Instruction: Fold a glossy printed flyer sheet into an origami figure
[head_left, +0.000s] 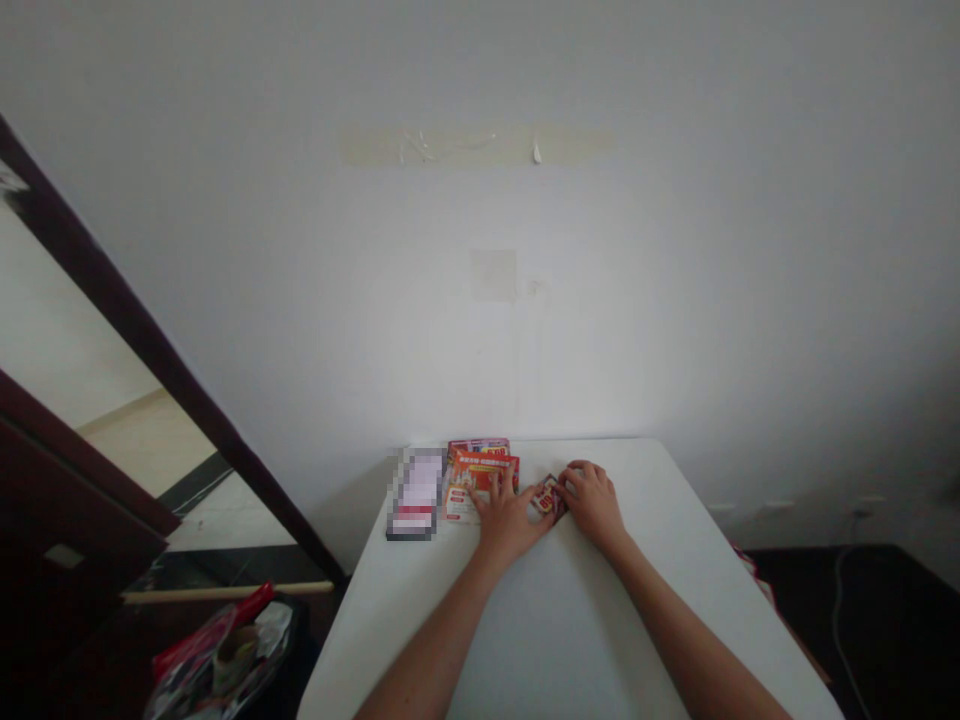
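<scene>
My left hand (506, 515) lies with its fingers spread over an orange and white printed leaflet (465, 495). Its thumb reaches right, to the lower edge of a small dark red and yellow printed packet (548, 496). At that packet's right edge, the curled fingers of my right hand (594, 500) pinch it against the table. Whether the small piece is a card or a sachet, I cannot tell. Behind the leaflet, a purple-red printed piece (480, 444) shows only its top strip.
A phone-like slab (417, 495), blurred out, lies left of the leaflet on the white table (547, 620). The table's far edge meets a pale wall (480, 350). At lower left, a lined bin (225, 660) holds rubbish beside a wooden stick (225, 593). A cable (838, 600) hangs at right.
</scene>
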